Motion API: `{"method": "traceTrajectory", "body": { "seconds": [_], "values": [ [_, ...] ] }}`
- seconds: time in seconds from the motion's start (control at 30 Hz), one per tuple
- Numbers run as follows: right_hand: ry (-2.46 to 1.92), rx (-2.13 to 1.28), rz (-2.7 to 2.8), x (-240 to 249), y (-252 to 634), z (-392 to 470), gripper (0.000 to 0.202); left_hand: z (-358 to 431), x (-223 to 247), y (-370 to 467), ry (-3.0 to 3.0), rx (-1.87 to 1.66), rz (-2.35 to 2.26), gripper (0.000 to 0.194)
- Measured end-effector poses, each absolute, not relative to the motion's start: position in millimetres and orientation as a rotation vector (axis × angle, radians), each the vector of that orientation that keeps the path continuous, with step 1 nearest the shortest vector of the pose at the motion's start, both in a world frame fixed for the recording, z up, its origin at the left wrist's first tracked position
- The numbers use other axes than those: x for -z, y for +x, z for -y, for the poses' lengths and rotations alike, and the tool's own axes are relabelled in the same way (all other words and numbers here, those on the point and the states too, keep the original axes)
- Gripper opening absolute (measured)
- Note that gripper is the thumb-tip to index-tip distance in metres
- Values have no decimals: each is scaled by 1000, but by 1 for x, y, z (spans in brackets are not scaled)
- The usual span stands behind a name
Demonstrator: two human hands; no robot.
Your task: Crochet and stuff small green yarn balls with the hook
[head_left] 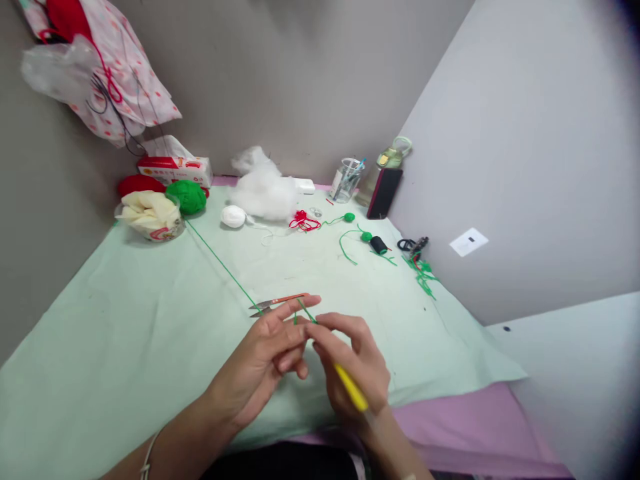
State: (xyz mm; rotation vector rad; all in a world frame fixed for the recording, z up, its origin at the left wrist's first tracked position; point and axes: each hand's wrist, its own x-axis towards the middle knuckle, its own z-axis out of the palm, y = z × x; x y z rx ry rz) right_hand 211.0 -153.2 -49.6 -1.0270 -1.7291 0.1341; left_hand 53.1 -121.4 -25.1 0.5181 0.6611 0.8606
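Green yarn (pixel 223 264) runs from a green yarn ball (pixel 187 197) at the back left to my left hand (pixel 267 353), which pinches the yarn near its fingertips, index finger stretched out. My right hand (pixel 353 363) is closed on a tool with a yellow handle (pixel 351 388), probably a crochet hook; its tip is hidden among the fingers. Between the two hands, which touch at the fingertips, a short green strand (pixel 307 312) shows. Just beyond my left hand lie scissors (pixel 280 301) with orange handles, partly covered by the fingers.
White stuffing (pixel 265 190), a white yarn ball (pixel 233 216) and red yarn (pixel 305 221) lie at the back. Small green balls (pixel 367 237), a black thread spool (pixel 379 245), a phone (pixel 385 193), a pen jar (pixel 346 181) and green scraps (pixel 425 277) are to the right.
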Motion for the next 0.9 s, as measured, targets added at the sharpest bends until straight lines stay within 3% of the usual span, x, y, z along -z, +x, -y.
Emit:
{"method": "traceTrajectory", "body": {
  "seconds": [0.2,0.33,0.57,0.77,0.9],
  "values": [
    [-859,-842,1210,46,208,143,23,120,28,53,571,-905,-665,32],
    [-911,-699,1344,47,204,142,23,123,29,56,704,-937,-692,30],
    [-1009,-116,1696,51,203,150,37,121,34,57,533,-947,-696,36],
    [-911,-715,1211,47,211,143,26,117,34,51,503,-918,-713,27],
    [-871,-824,1289,48,208,139,19,121,33,52,693,-923,-740,36]
  ]
}}
